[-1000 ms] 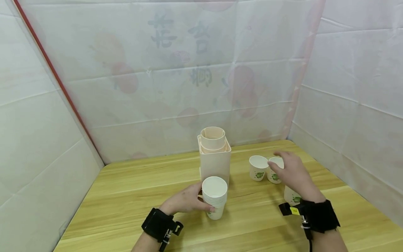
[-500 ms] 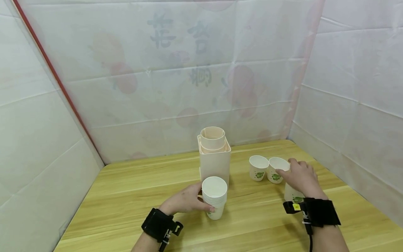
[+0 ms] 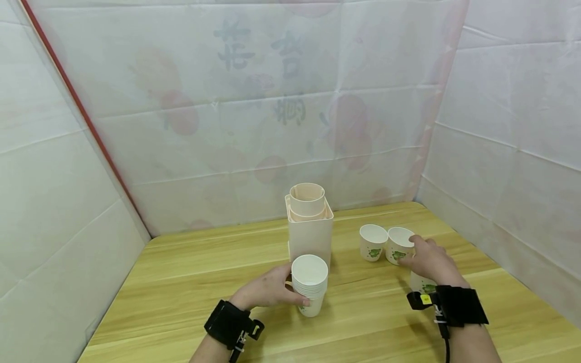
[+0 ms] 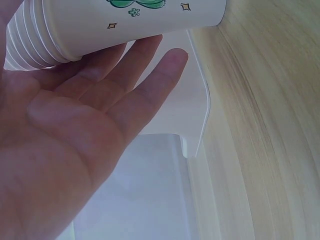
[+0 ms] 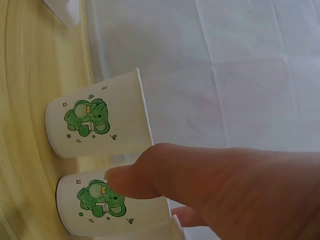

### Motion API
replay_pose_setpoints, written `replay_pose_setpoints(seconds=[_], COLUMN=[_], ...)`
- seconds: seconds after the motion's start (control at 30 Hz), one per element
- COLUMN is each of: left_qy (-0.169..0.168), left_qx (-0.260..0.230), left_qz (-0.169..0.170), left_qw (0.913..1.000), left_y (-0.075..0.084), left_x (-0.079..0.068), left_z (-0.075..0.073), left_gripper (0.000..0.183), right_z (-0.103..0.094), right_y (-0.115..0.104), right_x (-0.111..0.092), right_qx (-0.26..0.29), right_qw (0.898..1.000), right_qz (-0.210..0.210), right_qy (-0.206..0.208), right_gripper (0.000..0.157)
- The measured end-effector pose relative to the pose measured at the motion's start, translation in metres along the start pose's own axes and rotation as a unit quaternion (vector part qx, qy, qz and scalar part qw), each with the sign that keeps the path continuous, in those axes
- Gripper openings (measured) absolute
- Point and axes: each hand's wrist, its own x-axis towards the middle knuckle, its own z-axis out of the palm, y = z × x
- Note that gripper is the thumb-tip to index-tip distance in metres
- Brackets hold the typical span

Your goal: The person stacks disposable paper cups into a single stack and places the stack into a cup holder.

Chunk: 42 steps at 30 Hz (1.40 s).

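My left hand (image 3: 271, 287) holds an upright stack of white paper cups (image 3: 310, 282), its thumb across the front and its fingers behind. In the left wrist view, the fingers (image 4: 145, 85) lie along the side of the stack (image 4: 135, 20). My right hand (image 3: 431, 259) is at the middle cup (image 3: 399, 244) of the separate ones, thumb against its printed front and index finger near its rim. A green bear shows on that cup (image 5: 95, 205) in the right wrist view. Another cup (image 3: 373, 243) stands just left of it; a third (image 3: 422, 283) is partly hidden below my right hand.
A tall cream box-shaped holder (image 3: 310, 242) with a round tube (image 3: 307, 201) at its top stands behind the stack. Printed sheeting (image 3: 254, 131) hangs behind and on both sides of the wooden table (image 3: 204, 267).
My right hand has moved slightly right and down from over the middle cup to its near right side. The left hand and its stack have stayed in place.
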Motion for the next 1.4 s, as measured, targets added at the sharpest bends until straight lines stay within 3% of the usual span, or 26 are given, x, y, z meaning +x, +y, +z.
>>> replay_pose_setpoints(seconds=[0.27, 0.8, 1.1, 1.4], left_qy=[-0.001, -0.002, -0.001, 0.002], left_qx=[-0.004, 0.001, 0.003, 0.0], left_qz=[-0.002, -0.002, 0.001, 0.003], left_qw=[1.0, 1.0, 1.0, 1.0], left_y=[0.003, 0.001, 0.003, 0.002], left_x=[-0.001, 0.0, -0.001, 0.0], left_z=[0.0, -0.001, -0.001, 0.0], left_gripper=[0.064, 0.064, 0.064, 0.064], right_z=[-0.01, -0.014, -0.021, -0.031], right_y=[-0.002, -0.006, -0.015, -0.032], right_x=[-0.009, -0.013, -0.022, -0.03], right_qx=[-0.017, 0.0, -0.008, 0.017], right_qw=[0.999, 0.998, 0.999, 0.994], right_qz=[0.015, -0.01, -0.043, -0.072], right_qy=[-0.024, -0.068, 0.001, 0.082], right_gripper=[0.089, 0.081, 0.084, 0.08])
